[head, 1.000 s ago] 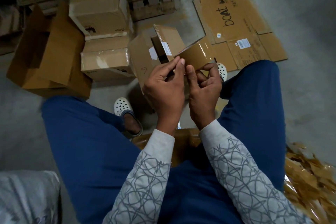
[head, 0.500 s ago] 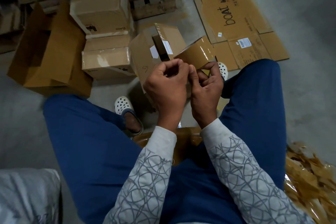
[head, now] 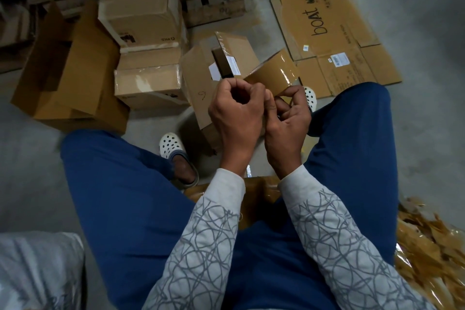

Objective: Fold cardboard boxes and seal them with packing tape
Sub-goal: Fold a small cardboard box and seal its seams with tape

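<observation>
While the person sits on the floor with knees wide, both hands are up in front of them working a strip of brown packing tape [head: 274,73]. The left hand [head: 235,114] has its fingers curled tight against the thumb, pinching the strip's near end. The right hand [head: 286,124] pinches the lower edge with thumb and forefinger, and the shiny strip sticks out up and to the right. Right behind the hands, on the floor between two white clogs [head: 171,145], is a small cardboard box [head: 198,80] with a top flap standing open. Two more boxes [head: 143,33] are stacked just left of it, a flattened "boat" carton [head: 334,30] lies off to the right, and a heap of crumpled brown scraps [head: 432,246] sits by the right leg.
</observation>
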